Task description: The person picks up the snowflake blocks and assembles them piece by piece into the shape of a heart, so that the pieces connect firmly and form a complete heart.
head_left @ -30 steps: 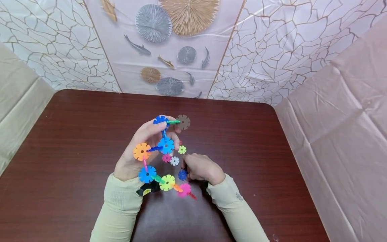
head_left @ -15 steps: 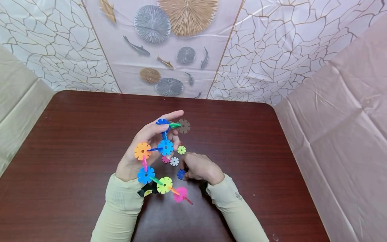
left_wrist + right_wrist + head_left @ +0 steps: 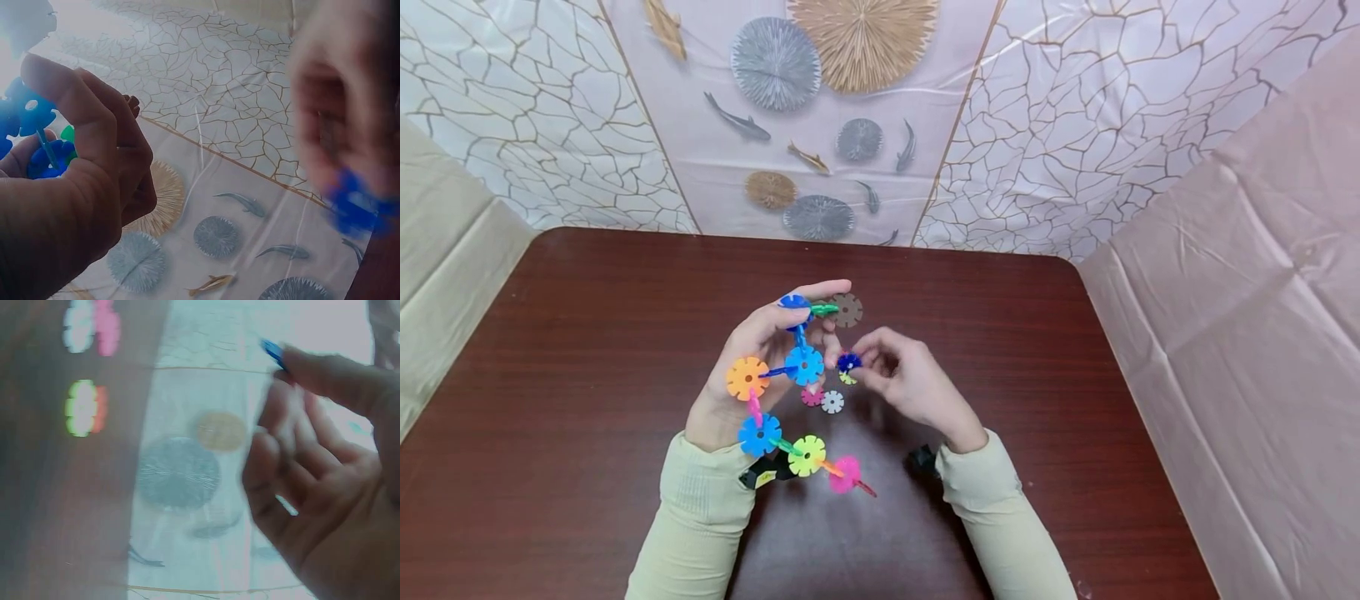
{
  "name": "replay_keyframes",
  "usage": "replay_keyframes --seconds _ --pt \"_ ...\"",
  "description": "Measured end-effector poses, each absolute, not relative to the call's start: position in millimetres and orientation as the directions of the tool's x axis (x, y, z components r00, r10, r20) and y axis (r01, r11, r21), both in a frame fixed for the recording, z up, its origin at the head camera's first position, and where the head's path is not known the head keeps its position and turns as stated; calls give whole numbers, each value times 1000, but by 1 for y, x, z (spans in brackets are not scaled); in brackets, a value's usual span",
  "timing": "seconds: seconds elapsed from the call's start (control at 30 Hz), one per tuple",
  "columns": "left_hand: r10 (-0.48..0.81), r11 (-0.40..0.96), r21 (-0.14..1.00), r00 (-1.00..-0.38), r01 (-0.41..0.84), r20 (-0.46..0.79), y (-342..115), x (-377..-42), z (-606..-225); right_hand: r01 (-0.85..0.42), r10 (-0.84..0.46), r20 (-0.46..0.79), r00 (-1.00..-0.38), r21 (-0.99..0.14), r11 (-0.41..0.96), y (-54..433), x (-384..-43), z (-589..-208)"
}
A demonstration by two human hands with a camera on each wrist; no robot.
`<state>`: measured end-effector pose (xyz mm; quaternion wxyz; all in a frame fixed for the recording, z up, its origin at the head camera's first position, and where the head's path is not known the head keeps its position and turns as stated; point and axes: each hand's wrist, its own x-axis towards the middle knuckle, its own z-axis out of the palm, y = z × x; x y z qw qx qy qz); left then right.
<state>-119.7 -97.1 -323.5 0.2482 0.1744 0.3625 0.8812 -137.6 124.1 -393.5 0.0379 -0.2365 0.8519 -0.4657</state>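
Note:
My left hand (image 3: pixel 748 354) pinches a blue notched disc (image 3: pixel 793 310) at the top of a chain of interlocking plastic discs. From it a green disc (image 3: pixel 824 309) leads to a brown disc (image 3: pixel 847 310). Below run a light blue disc (image 3: pixel 805 366), an orange disc (image 3: pixel 747 378), another blue disc (image 3: pixel 760 434), a yellow disc (image 3: pixel 807 456) and a pink disc (image 3: pixel 846 474), joined by discs seen edge-on. My right hand (image 3: pixel 913 379) pinches a loose dark blue disc (image 3: pixel 848 362) between thumb and fingertips, beside the left hand's fingers. The right wrist view shows that disc edge-on.
On the dark wooden table (image 3: pixel 1000 350) lie a white disc (image 3: pixel 832 402), a magenta disc (image 3: pixel 812 396) and a yellow-green disc (image 3: pixel 847 378), partly covered by the held disc. A patterned cloth wall (image 3: pixel 820 150) stands behind the table.
My right hand has lifted the dark blue disc from the table and carried it up toward the left hand. The left hand still holds the chain, which shifted slightly.

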Motion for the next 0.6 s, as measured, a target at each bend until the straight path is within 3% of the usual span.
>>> replay_keyframes --seconds 0.13,0.3,0.6 --pt "557 -612 732 -820 -299 131 -98 -121 -324 -378 -285 300 -910 -884 275 130 -134 -379" --pt "543 -599 759 -826 -256 151 -95 -122 -325 -430 -137 415 -900 -895 117 130 -124 -361" --pt "561 -597 769 -805 -229 195 -89 -124 -332 -538 -80 532 -843 -834 121 120 -106 -334"
